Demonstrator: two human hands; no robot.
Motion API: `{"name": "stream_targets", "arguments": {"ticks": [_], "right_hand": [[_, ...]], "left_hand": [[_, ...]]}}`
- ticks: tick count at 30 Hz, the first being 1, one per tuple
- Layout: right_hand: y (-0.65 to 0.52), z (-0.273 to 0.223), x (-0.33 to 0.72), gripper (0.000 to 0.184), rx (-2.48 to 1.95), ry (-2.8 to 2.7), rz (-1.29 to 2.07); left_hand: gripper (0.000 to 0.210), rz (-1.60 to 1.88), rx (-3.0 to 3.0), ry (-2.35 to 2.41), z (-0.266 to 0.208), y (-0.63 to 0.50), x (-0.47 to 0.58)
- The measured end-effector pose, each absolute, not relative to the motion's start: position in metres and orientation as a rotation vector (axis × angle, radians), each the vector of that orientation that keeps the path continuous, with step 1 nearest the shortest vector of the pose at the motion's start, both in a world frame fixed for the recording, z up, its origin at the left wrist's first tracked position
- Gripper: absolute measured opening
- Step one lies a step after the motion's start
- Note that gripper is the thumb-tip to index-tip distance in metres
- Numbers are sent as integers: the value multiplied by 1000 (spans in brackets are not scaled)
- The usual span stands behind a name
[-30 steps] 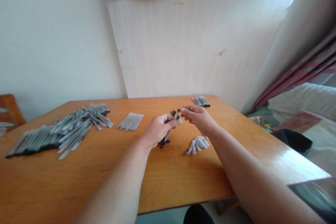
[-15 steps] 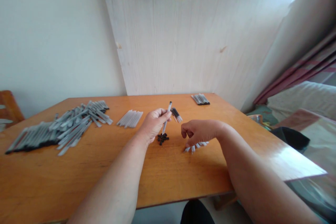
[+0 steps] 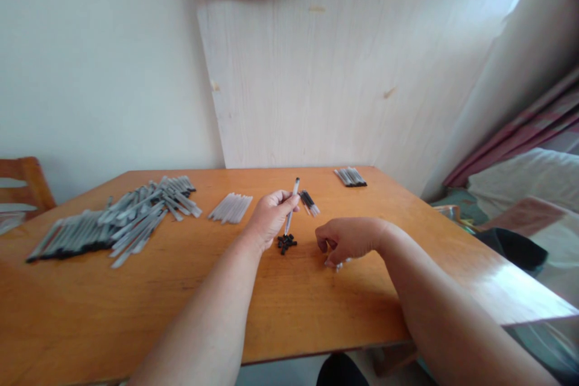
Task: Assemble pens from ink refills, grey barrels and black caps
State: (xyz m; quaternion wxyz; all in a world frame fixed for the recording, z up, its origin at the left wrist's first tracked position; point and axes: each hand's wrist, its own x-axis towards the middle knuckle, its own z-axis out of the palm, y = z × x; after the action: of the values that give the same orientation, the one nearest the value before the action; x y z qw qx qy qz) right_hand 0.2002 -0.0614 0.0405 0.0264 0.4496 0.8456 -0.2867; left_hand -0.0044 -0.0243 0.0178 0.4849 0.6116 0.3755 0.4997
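My left hand (image 3: 271,217) pinches a pen (image 3: 292,208) with a clear barrel and a dark top end. It is tilted, its lower end over a small heap of black plugs (image 3: 286,243). To the right, my right hand (image 3: 348,240) is low over the table with curled fingers, at a cluster of small whitish pieces (image 3: 339,267) that it mostly covers. Whatever its fingertips hold is hidden. Behind the pen lie several slim refills with black ends (image 3: 310,203). A row of clear white tubes (image 3: 230,208) lies left of my left hand.
A large pile of clear pens with black ends (image 3: 136,214) covers the left of the wooden table (image 3: 190,307). Another bundle of pens (image 3: 351,177) lies at the back right. Beyond the right edge is a black container (image 3: 513,250); a wooden chair (image 3: 34,184) stands at left.
The view has shifted a little, so everything sits slightly lower and further right. My right hand now covers more of the whitish pieces. My left hand keeps the pen over the black plugs.
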Motion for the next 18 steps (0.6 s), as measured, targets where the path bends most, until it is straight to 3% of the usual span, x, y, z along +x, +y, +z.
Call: {"name": "stream_targets", "arguments": {"ticks": [13, 18], "right_hand": [[-47, 28, 194, 8, 1562, 2861, -748], [-43, 24, 185, 15, 1840, 2853, -1180]], "left_hand": [[34, 1327, 1382, 936, 16, -19, -5], [34, 1401, 1269, 986, 19, -19, -6]]}}
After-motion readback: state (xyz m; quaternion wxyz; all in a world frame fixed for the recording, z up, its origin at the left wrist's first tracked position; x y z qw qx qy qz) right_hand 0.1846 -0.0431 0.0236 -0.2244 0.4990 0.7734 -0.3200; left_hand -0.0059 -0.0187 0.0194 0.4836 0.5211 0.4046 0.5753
